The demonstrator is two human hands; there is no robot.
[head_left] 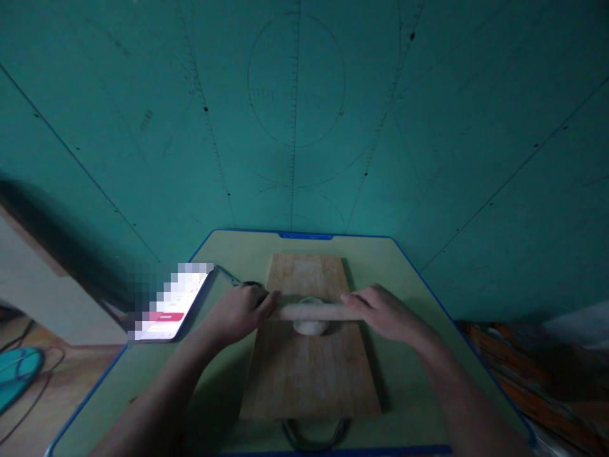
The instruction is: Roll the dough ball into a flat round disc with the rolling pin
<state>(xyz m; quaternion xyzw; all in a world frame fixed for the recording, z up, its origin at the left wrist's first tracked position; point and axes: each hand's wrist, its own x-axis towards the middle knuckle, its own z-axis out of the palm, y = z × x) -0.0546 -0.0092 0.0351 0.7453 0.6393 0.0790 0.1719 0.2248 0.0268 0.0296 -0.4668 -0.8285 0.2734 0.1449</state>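
A pale rolling pin point(314, 311) lies crosswise over a small lump of dough point(311, 327), touching its top. My left hand point(243, 311) is wrapped round the pin's left end, and my right hand point(378, 311) grips the right end. Some dough shows on both the near and far side of the pin. Beneath them is a wooden cutting board point(309, 381) with light, floury-looking patches. Its dark handle point(314, 441) sticks out at the near edge.
The board rests on a small table point(404, 266) with a blue rim, against a green wall point(295, 127). Scissors point(233, 276) lie beyond my left hand. A lit tablet or phone point(178, 311), partly blurred, is at the table's left edge. A teal round object point(19, 374) sits lower left.
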